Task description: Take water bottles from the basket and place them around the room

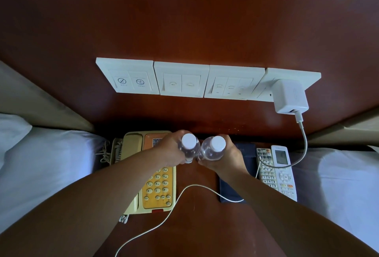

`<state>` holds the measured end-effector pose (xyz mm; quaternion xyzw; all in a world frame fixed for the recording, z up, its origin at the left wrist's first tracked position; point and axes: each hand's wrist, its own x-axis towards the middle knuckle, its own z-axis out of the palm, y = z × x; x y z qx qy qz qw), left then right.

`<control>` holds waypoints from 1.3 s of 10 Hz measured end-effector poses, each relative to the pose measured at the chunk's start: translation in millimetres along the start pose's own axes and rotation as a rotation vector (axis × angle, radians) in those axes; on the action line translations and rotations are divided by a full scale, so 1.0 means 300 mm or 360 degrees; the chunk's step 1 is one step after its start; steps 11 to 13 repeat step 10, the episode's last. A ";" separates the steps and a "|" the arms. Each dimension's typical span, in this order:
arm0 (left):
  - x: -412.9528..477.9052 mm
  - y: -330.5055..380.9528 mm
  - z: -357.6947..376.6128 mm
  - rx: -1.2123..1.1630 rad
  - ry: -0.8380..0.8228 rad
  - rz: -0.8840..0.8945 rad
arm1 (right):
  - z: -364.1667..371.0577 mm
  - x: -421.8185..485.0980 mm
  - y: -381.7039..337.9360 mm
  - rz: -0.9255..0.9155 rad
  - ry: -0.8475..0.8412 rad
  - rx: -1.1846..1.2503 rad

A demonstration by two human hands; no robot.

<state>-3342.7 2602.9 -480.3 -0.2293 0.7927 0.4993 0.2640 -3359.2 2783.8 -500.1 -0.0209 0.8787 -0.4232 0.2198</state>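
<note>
Over the nightstand (194, 228), between telephone (158, 187) and remotes (276, 172): left hand (171, 151) curled round left water bottle (189, 147); right hand (224, 159) curled round right water bottle (214, 149). Bottles stood upright, white caps up, just beside each other. Could not tell whether they touched the tabletop.

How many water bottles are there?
2. The left bottle is in the left hand, the right bottle in the right hand, over the nightstand; others may be out of view.
</note>
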 end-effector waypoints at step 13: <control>-0.126 -0.043 0.009 0.0030 0.0236 0.0239 | 0.000 -0.123 0.036 0.0164 0.0004 -0.0094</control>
